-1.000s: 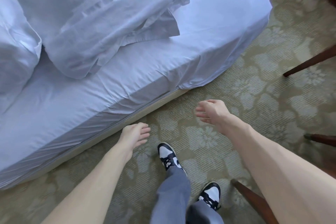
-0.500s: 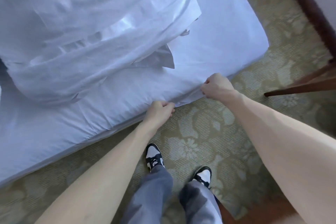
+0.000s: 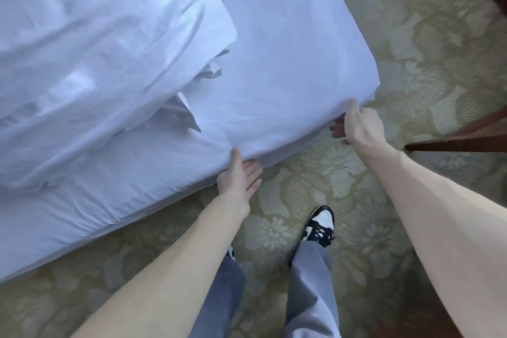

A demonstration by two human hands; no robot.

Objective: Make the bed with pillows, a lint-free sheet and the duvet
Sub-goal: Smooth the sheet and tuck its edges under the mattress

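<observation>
Head view: the person stands at the bed's near corner. The pale blue sheet (image 3: 277, 44) lies stretched over the mattress, its edge hanging down the side. The left hand (image 3: 239, 176) is flat, fingers straight and together against the side of the bed, thumb raised onto the sheet's lower edge; it grips nothing. The right hand (image 3: 360, 126) is at the corner, thumb on the hanging edge and fingers (image 3: 336, 128) bent in below it in shadow; I cannot tell whether cloth is pinched there. The duvet (image 3: 93, 52) lies crumpled in a heap on the bed, up and left of the hands. Below are patterned carpet (image 3: 419, 44), a black-and-white shoe (image 3: 320, 223) and a wooden furniture leg (image 3: 455, 144) at right.
</observation>
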